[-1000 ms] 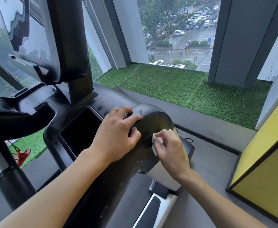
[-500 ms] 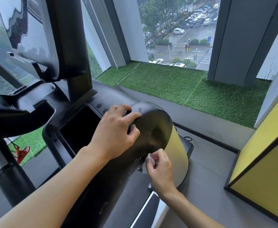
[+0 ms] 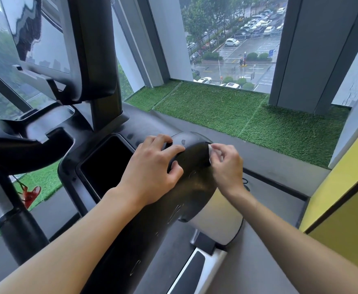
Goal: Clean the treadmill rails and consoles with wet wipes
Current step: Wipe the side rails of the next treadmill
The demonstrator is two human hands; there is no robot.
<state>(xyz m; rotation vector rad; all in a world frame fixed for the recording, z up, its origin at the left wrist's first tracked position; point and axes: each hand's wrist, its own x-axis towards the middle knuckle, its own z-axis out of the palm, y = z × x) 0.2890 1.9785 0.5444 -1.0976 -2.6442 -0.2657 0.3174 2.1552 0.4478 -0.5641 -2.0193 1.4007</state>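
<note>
A black treadmill rail [image 3: 192, 183] curves up from the lower middle to a rounded end in the centre. My left hand [image 3: 152, 168] grips the top of that rounded end, fingers curled over it. My right hand [image 3: 226, 164] pinches a small white wet wipe [image 3: 211, 152] and presses it against the right edge of the rail's end. The treadmill console [image 3: 44, 39] with its glossy screen stands at the upper left on a black post. A dark recessed tray [image 3: 106, 166] sits in the console body left of my left hand.
A black handlebar [image 3: 25, 145] reaches in from the left, with a red safety clip [image 3: 30, 196] hanging below it. Green artificial turf [image 3: 248, 119] lines the window ledge ahead. A yellow wall panel [image 3: 343, 198] stands close on the right. Grey floor surrounds the treadmill base.
My right hand has moved the wipe from low on the rail's side up to the upper right edge of the rounded end. My left hand has kept its grip.
</note>
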